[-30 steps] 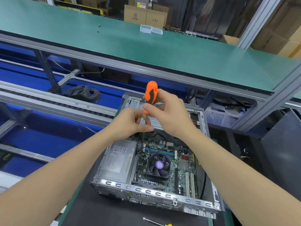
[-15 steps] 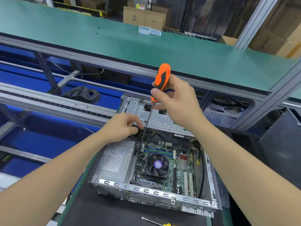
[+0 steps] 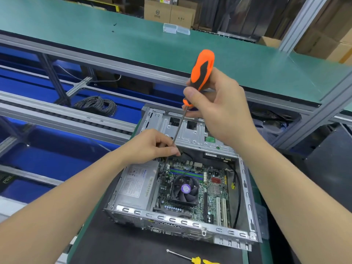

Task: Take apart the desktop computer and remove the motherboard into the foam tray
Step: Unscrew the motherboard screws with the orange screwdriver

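Seemingly unscrewing green motherboard point(image 3: 211, 201): clasps orange-and-black screwdriver point(image 3: 202, 71) in right grip point(image 3: 219, 107), pinches its shaft with left grip point(image 3: 152, 147); next needs tip seated squarely.

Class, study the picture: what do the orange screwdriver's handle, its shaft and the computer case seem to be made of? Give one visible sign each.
Screwdriver handle: likely moulded plastic with black rubbery inlays; matte, saturated orange.
Shaft: probably steel; thin, grey, faintly shiny.
Computer case: bare sheet metal, likely steel; silvery, with stamped slots and folded edges.
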A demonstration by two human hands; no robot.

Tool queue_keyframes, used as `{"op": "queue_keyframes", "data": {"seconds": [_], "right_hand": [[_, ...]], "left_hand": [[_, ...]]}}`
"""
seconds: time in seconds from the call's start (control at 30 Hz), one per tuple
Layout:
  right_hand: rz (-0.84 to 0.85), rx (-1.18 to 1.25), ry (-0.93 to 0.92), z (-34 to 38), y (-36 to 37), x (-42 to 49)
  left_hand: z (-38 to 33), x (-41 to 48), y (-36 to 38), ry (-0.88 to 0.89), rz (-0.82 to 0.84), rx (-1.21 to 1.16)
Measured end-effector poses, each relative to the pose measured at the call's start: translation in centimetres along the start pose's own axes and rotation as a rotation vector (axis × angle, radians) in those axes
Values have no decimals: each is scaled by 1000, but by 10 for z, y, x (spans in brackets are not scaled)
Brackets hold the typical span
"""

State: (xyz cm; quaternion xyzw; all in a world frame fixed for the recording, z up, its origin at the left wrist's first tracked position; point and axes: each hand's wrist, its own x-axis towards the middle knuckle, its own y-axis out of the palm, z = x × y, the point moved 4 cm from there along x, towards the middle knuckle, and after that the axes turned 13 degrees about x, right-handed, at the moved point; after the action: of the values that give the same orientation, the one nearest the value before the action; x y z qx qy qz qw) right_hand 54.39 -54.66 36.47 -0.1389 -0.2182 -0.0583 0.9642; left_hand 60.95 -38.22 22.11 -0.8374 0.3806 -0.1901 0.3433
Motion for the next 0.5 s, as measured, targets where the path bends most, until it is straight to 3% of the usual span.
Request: {"op": "queue_keyframes", "data": {"seconds": [0.13,0.27,0.5], "right_hand": [[77,-8,43,-11,12,-10],[109,-164,34,-36,26,-20],[71,-188,36,-55,30,-22]], "left_hand": [[-7,0,5,55,141,118],[0,4,11,12,48,220],[14,6,24,-15,-51,274]]}}
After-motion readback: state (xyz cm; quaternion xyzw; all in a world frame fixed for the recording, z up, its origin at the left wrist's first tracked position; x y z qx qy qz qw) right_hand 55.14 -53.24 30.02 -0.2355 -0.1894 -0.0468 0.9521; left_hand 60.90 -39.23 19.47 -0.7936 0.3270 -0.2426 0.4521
